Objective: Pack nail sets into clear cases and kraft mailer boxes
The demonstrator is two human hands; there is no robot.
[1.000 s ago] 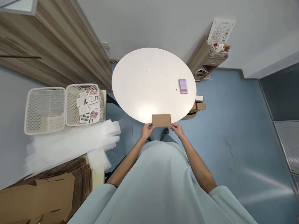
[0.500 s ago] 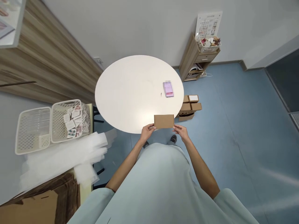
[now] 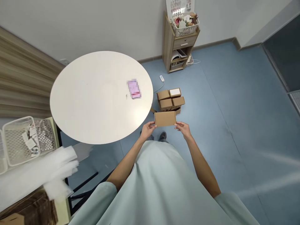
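Note:
A closed brown cardboard box (image 3: 165, 119) is held level in front of my body, above the floor and past the table's right edge. My left hand (image 3: 148, 130) grips its left end, with the thumb at the near corner. At the opposite end, my right hand (image 3: 183, 128) pinches the near right corner. Just beyond the held box, several similar cardboard boxes (image 3: 166, 103) are stacked on the floor, one with a white label on top.
The white oval table (image 3: 98, 118) stands to the left, carrying a pixelated purple item (image 3: 134, 89). A wooden cabinet (image 3: 170, 47) with a white basket (image 3: 186, 30) is against the wall. White plastic baskets (image 3: 21, 140) and white sheets (image 3: 39, 165) lie at left. A power strip (image 3: 162, 78) rests on the floor.
My view and body have turned right, so the table now sits farther left. The box, still in both hands, has moved from over the table's edge toward the stacked boxes.

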